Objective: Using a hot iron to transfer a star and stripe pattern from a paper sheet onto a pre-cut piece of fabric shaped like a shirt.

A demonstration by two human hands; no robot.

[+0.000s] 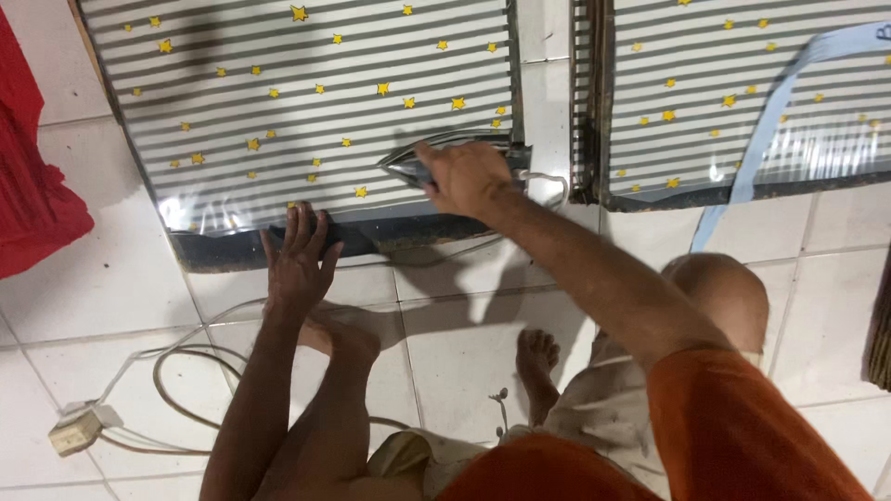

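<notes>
A striped grey-and-white sheet with yellow stars [278,102] lies on a dark-edged mat on the floor. My right hand [469,176] grips the handle of a metal clothes iron [413,165] resting on the sheet's near right corner. My left hand [299,255] lies flat with fingers spread on the mat's dark near edge [223,246], pressing it down. My knees and bare feet show below.
A second striped star sheet [742,93] lies to the right, with a pale blue strip [770,130] across it. Red cloth [28,167] is at the left. White cords [176,371] loop over the tiled floor to a plug adapter [76,430].
</notes>
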